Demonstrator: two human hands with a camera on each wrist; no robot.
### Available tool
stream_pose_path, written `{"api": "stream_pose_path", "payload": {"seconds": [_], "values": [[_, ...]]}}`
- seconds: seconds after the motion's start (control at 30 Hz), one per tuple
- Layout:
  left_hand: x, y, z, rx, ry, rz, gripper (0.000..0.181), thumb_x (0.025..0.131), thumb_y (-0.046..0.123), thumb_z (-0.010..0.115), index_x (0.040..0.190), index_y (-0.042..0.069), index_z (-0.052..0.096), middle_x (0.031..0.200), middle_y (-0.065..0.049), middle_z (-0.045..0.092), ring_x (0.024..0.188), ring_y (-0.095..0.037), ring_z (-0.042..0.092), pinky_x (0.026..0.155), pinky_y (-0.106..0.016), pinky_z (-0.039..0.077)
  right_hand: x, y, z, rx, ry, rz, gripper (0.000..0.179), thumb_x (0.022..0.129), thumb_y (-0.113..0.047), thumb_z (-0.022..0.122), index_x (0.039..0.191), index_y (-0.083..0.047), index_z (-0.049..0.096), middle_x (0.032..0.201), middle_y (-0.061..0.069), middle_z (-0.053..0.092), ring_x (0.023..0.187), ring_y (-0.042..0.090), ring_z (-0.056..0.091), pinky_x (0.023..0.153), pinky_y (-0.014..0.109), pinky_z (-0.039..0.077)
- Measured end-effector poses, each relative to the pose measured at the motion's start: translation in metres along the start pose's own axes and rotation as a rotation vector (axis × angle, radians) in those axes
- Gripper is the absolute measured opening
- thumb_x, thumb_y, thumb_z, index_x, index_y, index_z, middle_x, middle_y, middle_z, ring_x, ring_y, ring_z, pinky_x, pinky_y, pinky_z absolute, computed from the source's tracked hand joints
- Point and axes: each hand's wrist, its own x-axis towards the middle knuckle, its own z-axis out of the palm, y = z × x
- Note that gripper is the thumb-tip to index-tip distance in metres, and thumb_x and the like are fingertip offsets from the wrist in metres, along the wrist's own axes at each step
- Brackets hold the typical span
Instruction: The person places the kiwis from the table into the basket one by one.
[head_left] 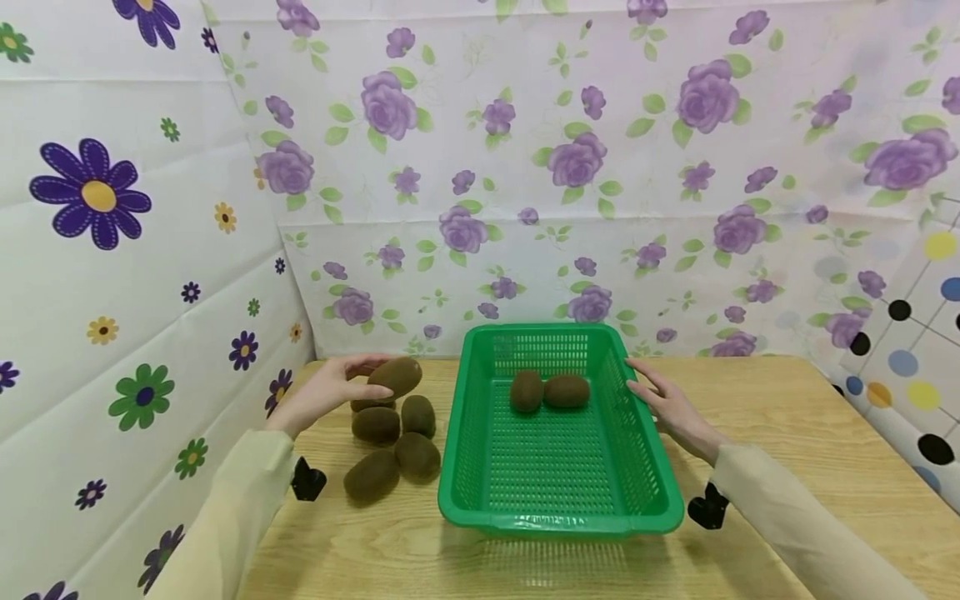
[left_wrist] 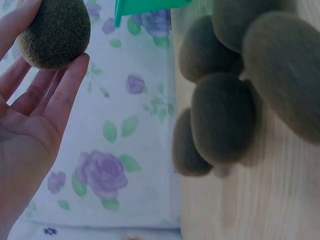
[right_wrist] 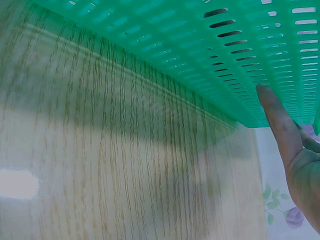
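In the head view my left hand [head_left: 333,396] grips a brown, fuzzy kiwi [head_left: 399,377] between thumb and fingers, raised over a group of kiwis on the table. Close up in the left wrist view, the held kiwi [left_wrist: 56,35] sits against the fingertips. A green plastic basket [head_left: 555,523] stands to the right; inside lie two kiwis, one [head_left: 527,392] touching the other [head_left: 566,392]. At the basket's right side, my right hand [head_left: 675,412] holds the rim. The right wrist view shows a straight finger [right_wrist: 275,117] against the slotted outer wall; part of this hand is hidden.
Several loose kiwis [head_left: 375,477] lie on the wooden table [head_left: 360,550], left of the basket. Flowered cloth [head_left: 450,283] hangs behind the table, with another cloth wall [head_left: 180,350] close on the left. Dotted cloth [head_left: 911,367] borders the right side.
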Motion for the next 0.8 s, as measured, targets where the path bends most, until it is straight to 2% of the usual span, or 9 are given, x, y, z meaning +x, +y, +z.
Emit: {"api": "stream_pose_path", "payload": {"seconds": [0.17, 0.47, 0.63, 0.8], "values": [[0.016, 0.009, 0.008, -0.009, -0.011, 0.022, 0.057, 0.078, 0.032, 0.072, 0.129, 0.017, 0.051, 0.126, -0.003, 0.049, 0.116, -0.022, 0.042, 0.094, -0.047, 0.032, -0.001, -0.001, 0.0, -0.011, -0.004, -0.003, 0.061, 0.096, -0.033, 0.045, 0.147, -0.022, 0.013, 0.135, 0.028, 0.026, 0.092, 0.034, 0.053, 0.07, 0.049, 0.048], [0.048, 0.038, 0.028, -0.005, -0.053, 0.072, 0.054, 0.077, 0.032, 0.073, 0.126, 0.018, 0.055, 0.12, -0.003, 0.052, 0.108, -0.019, 0.049, 0.088, -0.044, 0.038, -0.001, -0.002, 0.0, 0.0, 0.005, 0.005, 0.062, 0.095, -0.033, 0.046, 0.147, -0.021, 0.013, 0.127, 0.03, 0.034, 0.085, 0.027, 0.055, 0.07, 0.048, 0.048], [0.067, 0.054, 0.041, 0.008, -0.109, 0.112, 0.052, 0.078, 0.03, 0.072, 0.125, 0.015, 0.055, 0.12, -0.002, 0.052, 0.106, -0.019, 0.05, 0.086, -0.041, 0.04, -0.001, -0.002, 0.0, -0.01, -0.009, 0.001, 0.061, 0.096, -0.033, 0.045, 0.147, -0.022, 0.013, 0.137, 0.027, 0.024, 0.096, 0.035, 0.052, 0.07, 0.049, 0.048], [0.083, 0.072, 0.058, 0.015, -0.14, 0.123, 0.053, 0.076, 0.031, 0.073, 0.124, 0.015, 0.055, 0.117, 0.001, 0.054, 0.104, -0.015, 0.051, 0.086, -0.038, 0.041, -0.001, -0.001, 0.0, -0.003, -0.011, 0.003, 0.061, 0.096, -0.033, 0.045, 0.147, -0.022, 0.013, 0.138, 0.028, 0.023, 0.1, 0.038, 0.051, 0.07, 0.049, 0.048]]}}
